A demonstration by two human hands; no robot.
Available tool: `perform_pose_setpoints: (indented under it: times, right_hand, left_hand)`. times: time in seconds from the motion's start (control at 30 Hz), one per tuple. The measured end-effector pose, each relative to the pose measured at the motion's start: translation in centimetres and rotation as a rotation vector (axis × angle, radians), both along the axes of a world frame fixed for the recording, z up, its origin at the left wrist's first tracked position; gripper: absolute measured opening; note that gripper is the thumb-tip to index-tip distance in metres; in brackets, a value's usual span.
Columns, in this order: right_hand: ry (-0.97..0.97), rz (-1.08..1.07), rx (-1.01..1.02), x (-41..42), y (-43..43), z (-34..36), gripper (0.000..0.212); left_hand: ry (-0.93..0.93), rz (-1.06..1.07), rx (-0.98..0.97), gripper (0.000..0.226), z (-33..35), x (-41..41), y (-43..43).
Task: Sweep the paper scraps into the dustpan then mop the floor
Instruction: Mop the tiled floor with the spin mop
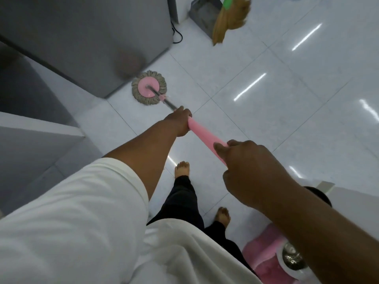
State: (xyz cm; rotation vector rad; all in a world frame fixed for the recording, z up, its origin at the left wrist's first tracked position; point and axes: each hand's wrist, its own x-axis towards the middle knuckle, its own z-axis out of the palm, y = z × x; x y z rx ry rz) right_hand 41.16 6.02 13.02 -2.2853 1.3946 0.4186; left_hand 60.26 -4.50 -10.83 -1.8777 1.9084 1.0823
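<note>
A round mop head, pink disc ringed with grey-beige strands, lies flat on the white tiled floor beside a grey cabinet. Its metal shaft runs back into a pink handle. My left hand grips the handle's lower end. Nearer to me, my right hand grips the upper end, fingers curled round it. A grey dustpan stands at the top with a straw broom leaning in front of it. No paper scraps show on the floor.
The grey cabinet fills the upper left, a black cable at its corner. A grey ledge sits at the left. A pink mop bucket with a metal spinner stands at the lower right. My bare feet stand on the tiles.
</note>
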Motion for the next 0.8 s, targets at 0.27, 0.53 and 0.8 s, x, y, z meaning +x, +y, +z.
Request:
perform_pose_setpoints:
  times: [0.27,0.53,0.8]
  right_hand:
    - [-0.049,-0.016,-0.01,4.6,-5.8,-3.7,0.044]
    - [-0.07,-0.02,0.002,0.4,-1.8,-2.8,0.05]
    - [0.0,-0.041,0.016,-9.2,6.8,2.0,0.04]
  left_hand:
    - [-0.07,-0.058,0.011,0.049,-1.7,5.6,-7.1]
    - [-0.087,-0.045,0.05,0.052,-0.5,1.1,-3.1]
    - [-0.025,-0.089,0.04,0.048,2.3,-9.8,6.1]
